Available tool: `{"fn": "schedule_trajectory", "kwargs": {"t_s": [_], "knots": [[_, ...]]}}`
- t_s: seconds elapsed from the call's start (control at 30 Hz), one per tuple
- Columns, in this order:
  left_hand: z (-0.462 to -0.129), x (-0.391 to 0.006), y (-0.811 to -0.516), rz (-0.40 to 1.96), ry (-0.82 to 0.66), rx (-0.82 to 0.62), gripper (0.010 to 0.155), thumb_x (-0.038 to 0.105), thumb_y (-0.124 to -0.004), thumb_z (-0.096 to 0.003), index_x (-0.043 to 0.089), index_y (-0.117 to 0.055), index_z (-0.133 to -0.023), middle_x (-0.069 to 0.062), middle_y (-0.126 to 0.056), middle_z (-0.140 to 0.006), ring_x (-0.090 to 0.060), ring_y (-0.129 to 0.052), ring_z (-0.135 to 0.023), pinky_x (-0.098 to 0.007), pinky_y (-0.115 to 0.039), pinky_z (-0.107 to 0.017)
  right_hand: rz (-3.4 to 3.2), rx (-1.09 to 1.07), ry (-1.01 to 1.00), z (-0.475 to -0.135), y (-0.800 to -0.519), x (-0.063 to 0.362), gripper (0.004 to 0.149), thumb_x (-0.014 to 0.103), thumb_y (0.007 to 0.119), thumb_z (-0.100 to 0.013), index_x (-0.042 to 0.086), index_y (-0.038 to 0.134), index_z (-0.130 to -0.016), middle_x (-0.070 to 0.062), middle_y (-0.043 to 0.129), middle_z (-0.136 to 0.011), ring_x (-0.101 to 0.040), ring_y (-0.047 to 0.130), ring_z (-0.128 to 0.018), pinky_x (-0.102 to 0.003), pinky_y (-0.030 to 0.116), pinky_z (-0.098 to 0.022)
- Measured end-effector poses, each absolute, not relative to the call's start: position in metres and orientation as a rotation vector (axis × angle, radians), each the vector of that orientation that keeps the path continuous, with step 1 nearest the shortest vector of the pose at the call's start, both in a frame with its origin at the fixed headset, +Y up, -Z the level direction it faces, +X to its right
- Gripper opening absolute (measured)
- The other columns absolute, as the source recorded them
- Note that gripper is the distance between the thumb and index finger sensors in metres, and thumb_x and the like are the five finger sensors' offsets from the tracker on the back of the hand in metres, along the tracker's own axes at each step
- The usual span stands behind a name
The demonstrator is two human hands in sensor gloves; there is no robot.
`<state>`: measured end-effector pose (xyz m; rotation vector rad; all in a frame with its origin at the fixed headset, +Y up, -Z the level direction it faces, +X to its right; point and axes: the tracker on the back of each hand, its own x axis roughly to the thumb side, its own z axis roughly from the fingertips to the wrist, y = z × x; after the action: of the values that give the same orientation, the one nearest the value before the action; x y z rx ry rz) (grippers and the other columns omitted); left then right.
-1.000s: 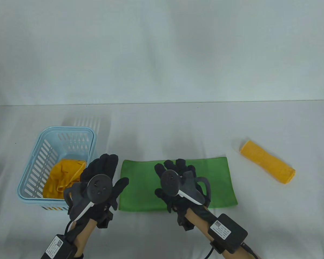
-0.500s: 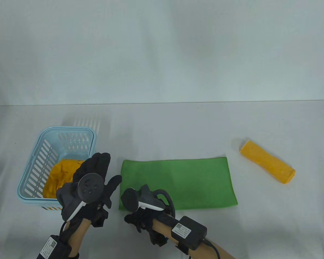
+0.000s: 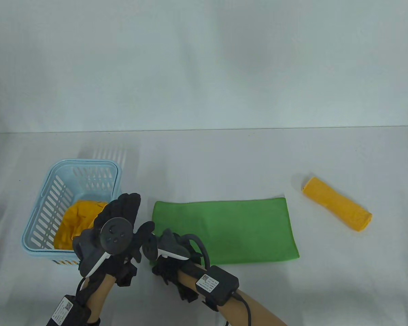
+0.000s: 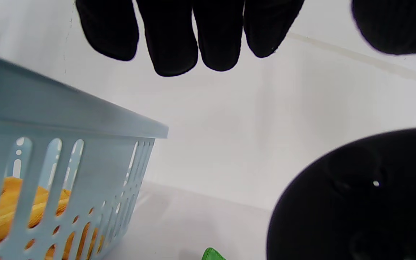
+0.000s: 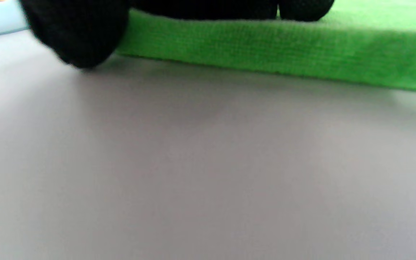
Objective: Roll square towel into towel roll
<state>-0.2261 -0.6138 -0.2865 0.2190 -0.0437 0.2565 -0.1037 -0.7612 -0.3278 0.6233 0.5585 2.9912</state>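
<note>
Green folded rectangular microfibre towel (image 3: 224, 231) runs lengthwise rightward from right hand (image 3: 168, 261), fingers on its near-left corner, grip unclear; left hand (image 3: 117, 231) hovers open, empty.

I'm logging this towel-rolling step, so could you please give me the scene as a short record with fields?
towel to roll: green towel, folded flat on the table, not yet rolled
right hand: at the towel's near left corner, fingers on its edge; grip cannot be told
left hand: hovers between basket and towel, fingers straight, holding nothing
basket: light blue, left of the towel, holds crumpled yellow cloth
finished roll: yellow towel roll, right of the green towel, apart from it
</note>
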Motion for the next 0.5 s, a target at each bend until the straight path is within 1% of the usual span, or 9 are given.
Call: {"fn": "schedule_trajectory", "kwargs": {"t_s": [0.1, 0.17, 0.3, 0.5], "knots": [[-0.287, -0.226, -0.614, 0.255, -0.044, 0.214, 0.083, 0.064, -0.073, -0.0343, 0.031, -0.052, -0.108, -0.002, -0.061, -0.114, -0.037, -0.071, -0.104, -0.06, -0.061, -0.074, 2.926, 0.588, 0.495, -0.33, -0.758, -0.101, 0.05, 0.048, 0.073, -0.037, 0.036, 0.066, -0.085, 0.009, 0.07, -0.086, -0.022, 0.074, -0.074, -0.052, 0.064, -0.064], [-0.287, -0.226, -0.615, 0.257, -0.042, 0.211, 0.083, 0.064, -0.073, -0.0342, 0.031, -0.052, -0.108, -0.002, -0.061, -0.114, -0.037, -0.071, -0.104, -0.06, -0.061, -0.074, 2.889, 0.56, 0.457, -0.332, -0.756, -0.098, 0.045, 0.046, 0.073, -0.037, 0.036, 0.073, -0.081, 0.008, 0.077, -0.083, -0.023, 0.078, -0.072, -0.051, 0.067, -0.062], [-0.288, -0.225, -0.616, 0.265, -0.038, 0.204, 0.083, 0.064, -0.072, -0.0342, 0.031, -0.052, -0.108, -0.002, -0.061, -0.114, -0.037, -0.071, -0.104, -0.06, -0.061, -0.074, 2.837, 0.506, 0.439, -0.337, -0.755, -0.094, 0.042, 0.046, 0.075, -0.037, 0.036, 0.078, -0.077, 0.009, 0.081, -0.079, -0.022, 0.082, -0.069, -0.051, 0.068, -0.06], [-0.29, -0.226, -0.618, 0.279, -0.032, 0.188, 0.083, 0.064, -0.072, -0.0342, 0.031, -0.052, -0.108, -0.001, -0.061, -0.114, -0.037, -0.07, -0.104, -0.06, -0.061, -0.074, 2.747, 0.429, 0.465, -0.343, -0.752, -0.087, 0.041, 0.047, 0.076, -0.036, 0.035, 0.081, -0.074, 0.008, 0.085, -0.076, -0.023, 0.085, -0.067, -0.051, 0.07, -0.06]]}}
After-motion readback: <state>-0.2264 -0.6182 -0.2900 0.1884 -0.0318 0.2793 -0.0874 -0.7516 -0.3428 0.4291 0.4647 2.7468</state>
